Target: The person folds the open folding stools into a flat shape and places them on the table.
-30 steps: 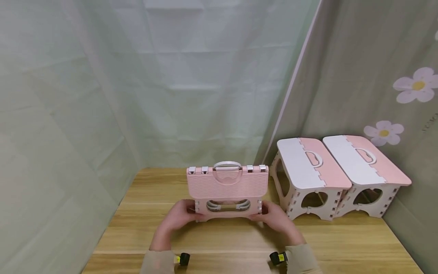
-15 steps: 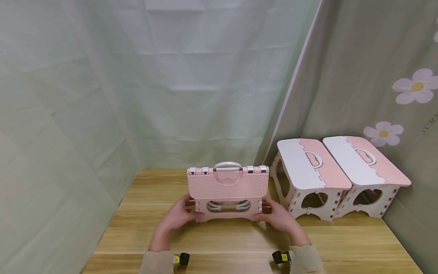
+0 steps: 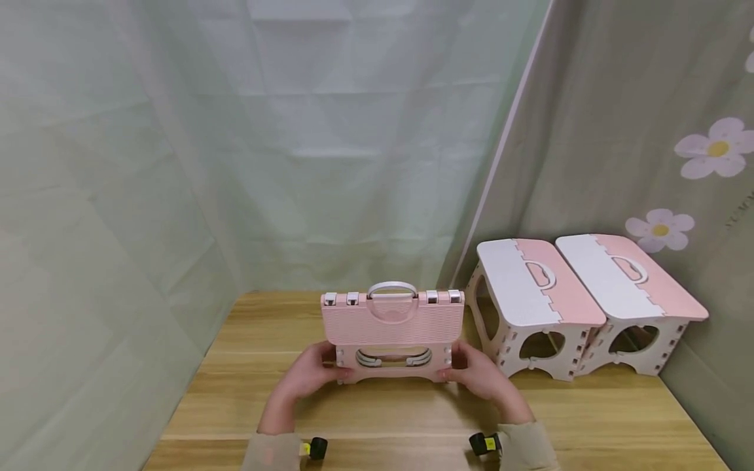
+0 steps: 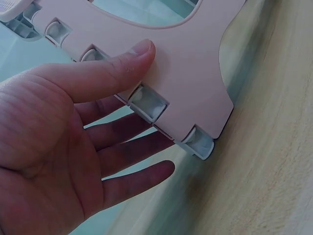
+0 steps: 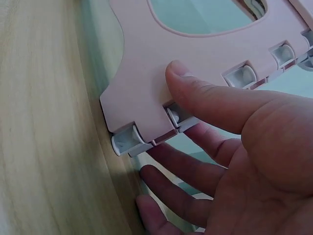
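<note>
A pink and white folding stool (image 3: 393, 320) stands on the table in front of me, its top folded down in half and its light handle (image 3: 392, 286) uppermost. My left hand (image 3: 312, 371) grips the left edge of its pale pink leg panel (image 4: 190, 73). The left thumb lies flat on the panel's face, while the fingers reach behind the hinged edge. At the opposite edge my right hand (image 3: 476, 374) holds the panel the same way, thumb in front near the hinges (image 5: 181, 115). Parts of the fingers are hidden behind the stool.
Two unfolded pink and white stools, a nearer one (image 3: 533, 281) and a farther one (image 3: 630, 275), stand side by side at the right. The wooden table (image 3: 235, 405) meets pale curtains (image 3: 353, 163) at the back and left. A flowered grey curtain (image 3: 601, 131) hangs on the right.
The stool's upper edge and handle have dropped slightly and lean a little toward me. My right hand has shifted slightly right along with its sleeve; the left hand keeps its place.
</note>
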Tool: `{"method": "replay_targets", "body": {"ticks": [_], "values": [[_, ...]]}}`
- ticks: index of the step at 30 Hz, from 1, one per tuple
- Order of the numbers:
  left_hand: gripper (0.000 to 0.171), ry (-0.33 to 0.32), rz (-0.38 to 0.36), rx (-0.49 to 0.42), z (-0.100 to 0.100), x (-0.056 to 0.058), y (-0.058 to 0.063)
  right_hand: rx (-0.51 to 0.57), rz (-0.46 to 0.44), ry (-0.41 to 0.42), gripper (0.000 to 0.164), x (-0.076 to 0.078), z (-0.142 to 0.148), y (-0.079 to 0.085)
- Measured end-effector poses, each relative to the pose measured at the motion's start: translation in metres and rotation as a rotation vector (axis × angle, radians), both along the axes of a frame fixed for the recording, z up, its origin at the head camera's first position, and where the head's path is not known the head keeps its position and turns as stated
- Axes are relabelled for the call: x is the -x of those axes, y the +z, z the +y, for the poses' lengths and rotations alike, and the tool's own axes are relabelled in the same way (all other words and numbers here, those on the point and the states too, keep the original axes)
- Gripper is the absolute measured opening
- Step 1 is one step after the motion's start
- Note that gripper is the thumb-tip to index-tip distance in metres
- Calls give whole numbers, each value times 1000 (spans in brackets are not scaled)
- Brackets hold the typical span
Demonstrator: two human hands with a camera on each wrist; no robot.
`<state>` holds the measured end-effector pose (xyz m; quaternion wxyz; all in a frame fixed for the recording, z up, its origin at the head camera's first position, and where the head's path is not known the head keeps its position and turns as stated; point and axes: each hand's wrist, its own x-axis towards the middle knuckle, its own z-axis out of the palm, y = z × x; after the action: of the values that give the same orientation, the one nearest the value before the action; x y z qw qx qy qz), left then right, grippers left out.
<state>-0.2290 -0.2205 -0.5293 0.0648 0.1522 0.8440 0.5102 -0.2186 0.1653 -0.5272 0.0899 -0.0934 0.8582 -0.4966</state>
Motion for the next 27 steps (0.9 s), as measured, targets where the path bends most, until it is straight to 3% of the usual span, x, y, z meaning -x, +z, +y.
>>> {"method": "replay_targets", "body": {"ticks": [12, 27], "values": [[47, -29, -19, -18, -1, 1, 0, 27, -16, 13, 33, 2, 1, -3], [41, 0, -33, 69, 1, 0, 0, -53, 52, 51, 50, 3, 0, -8]]}}
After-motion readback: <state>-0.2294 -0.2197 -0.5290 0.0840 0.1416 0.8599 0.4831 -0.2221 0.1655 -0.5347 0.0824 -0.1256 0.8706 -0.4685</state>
